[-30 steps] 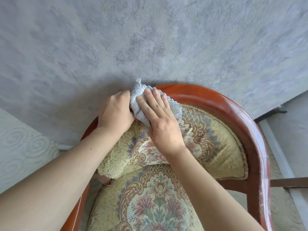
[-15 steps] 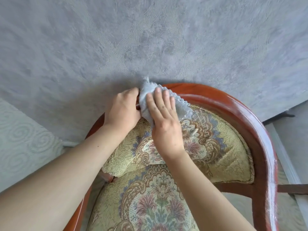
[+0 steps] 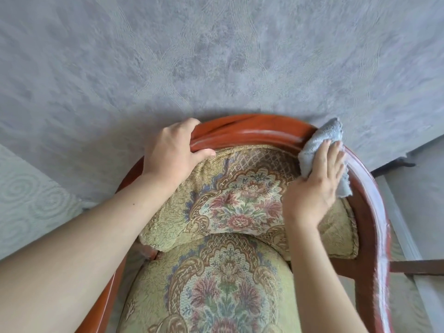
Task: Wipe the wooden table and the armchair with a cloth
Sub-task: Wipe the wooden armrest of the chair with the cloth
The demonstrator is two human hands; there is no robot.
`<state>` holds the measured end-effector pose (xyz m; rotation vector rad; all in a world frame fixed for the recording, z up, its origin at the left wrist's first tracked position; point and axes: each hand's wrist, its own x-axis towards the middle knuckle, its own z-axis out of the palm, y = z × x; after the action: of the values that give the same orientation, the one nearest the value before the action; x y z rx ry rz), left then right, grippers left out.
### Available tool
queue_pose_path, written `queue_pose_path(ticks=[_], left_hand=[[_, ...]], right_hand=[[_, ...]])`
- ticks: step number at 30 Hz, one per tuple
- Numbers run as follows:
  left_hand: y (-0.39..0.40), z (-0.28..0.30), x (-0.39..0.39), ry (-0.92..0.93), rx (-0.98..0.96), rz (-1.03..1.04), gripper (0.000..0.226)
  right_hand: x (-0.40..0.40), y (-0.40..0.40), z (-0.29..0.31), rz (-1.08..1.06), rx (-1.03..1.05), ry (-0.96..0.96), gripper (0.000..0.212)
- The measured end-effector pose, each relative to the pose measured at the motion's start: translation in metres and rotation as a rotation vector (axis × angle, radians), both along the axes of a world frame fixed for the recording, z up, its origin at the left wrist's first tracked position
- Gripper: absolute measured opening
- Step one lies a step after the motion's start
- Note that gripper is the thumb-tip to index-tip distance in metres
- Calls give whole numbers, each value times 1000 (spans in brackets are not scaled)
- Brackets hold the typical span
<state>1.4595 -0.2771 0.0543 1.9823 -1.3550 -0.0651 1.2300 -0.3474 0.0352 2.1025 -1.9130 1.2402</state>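
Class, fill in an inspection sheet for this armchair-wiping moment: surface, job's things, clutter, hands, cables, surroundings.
Surface: glossy red-brown wooden frame of the armchair, curved along the top.
Job's things: grey cloth pressed on the frame's right curve; wooden table not in view.
Clutter: nothing seen.
Hands: left hand grips the frame top; right hand lies flat on the cloth.
Cables: nothing seen.
Surroundings: floral back cushion, seat cushion, grey patterned wall.

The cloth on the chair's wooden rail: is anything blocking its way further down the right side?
Nothing visible does. The right hand presses the cloth on the wooden rail, which runs bare down the right side. The left hand holds the rail's top, well behind.
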Motion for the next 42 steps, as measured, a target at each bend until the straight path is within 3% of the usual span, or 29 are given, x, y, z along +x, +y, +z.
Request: queue_pose_path(ticks=[2,6,9,13,17,20,24,27,30,33,36,39,42], left_hand=[[0,0,0,7,-9,5,61],[1,0,-1,19,-25,17,54],[2,1,-2,27,-23,14,54],[2,2,-2,20,-18,5,55],[3,2,-4,11,-8,-2,55],[3,1,-5,8,-5,-27,58],[1,0,-3,5,-12,-37,60],[0,0,-5,9,-3,-33,58],[-1,0,-4,12,28,-25,54],[-2,0,-5,8,40,-18,29],[-2,4,-7,20,54,2,25],[0,7,-7,58,86,-19,51],[2,10,-5,67,109,-28,67]], right_hand=[[37,8,2,22,-12,-45,83],[77,25,-8,473,-97,147,64],[53,10,-1,579,-162,311,60],[-28,-15,2,320,-110,401,72],[-86,-6,0,21,87,194,72],[-68,5,-5,-166,138,-55,66],[-11,-2,8,-266,124,-269,78],[32,8,10,-12,91,-164,91],[73,30,4,342,35,-24,79],[93,41,0,549,14,64,70],[84,36,8,697,-41,260,64],[46,14,21,624,-86,459,62],[10,-3,28,329,21,371,77]])
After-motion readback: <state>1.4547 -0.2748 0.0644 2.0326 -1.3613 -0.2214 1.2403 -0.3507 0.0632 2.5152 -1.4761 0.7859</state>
